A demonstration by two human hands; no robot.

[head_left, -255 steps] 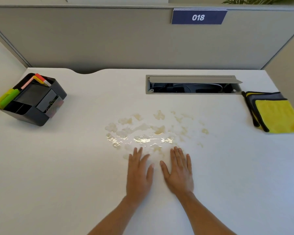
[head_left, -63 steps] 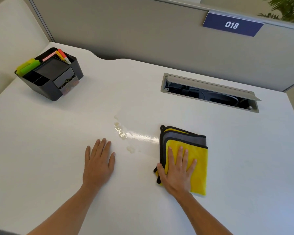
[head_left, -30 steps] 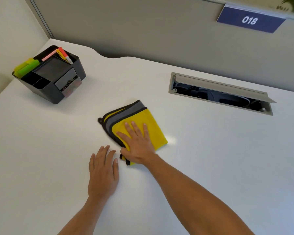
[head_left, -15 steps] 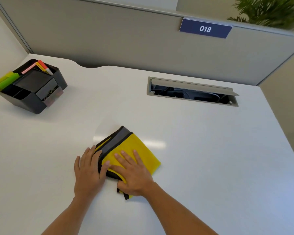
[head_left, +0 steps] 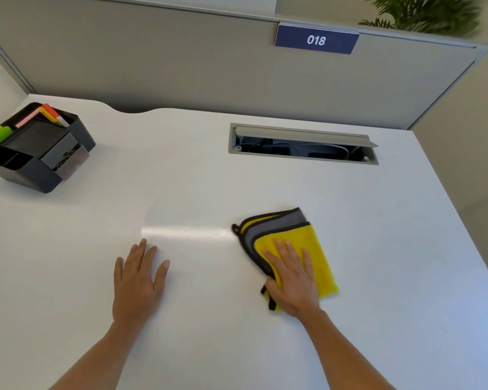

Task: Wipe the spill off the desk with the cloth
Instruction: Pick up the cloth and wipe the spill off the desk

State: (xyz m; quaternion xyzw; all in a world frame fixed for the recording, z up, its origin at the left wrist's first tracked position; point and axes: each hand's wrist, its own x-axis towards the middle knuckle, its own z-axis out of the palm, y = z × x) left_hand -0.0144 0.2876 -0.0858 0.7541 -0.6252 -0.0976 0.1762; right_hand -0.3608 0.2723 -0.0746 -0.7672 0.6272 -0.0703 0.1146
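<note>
A folded yellow and grey cloth point(head_left: 314, 242) with black trim lies flat on the white desk point(head_left: 392, 277), right of centre. My right hand point(head_left: 292, 280) presses down on its near left part, palm flat, fingers spread. My left hand point(head_left: 138, 280) rests flat on the bare desk to the left, holding nothing. Between the hands and a little farther back, a faint damp sheen point(head_left: 181, 230) shows on the surface. No yellowish droplets are visible.
A black desk organiser point(head_left: 37, 153) with coloured markers stands at the far left. An open cable tray slot point(head_left: 302, 144) is cut into the desk at the back. A grey partition point(head_left: 181, 60) with a "018" sign walls off the rear.
The right hand has slid the cloth to the right, away from the left hand. The droplets seen earlier are gone, leaving a damp streak. The left hand stays flat.
</note>
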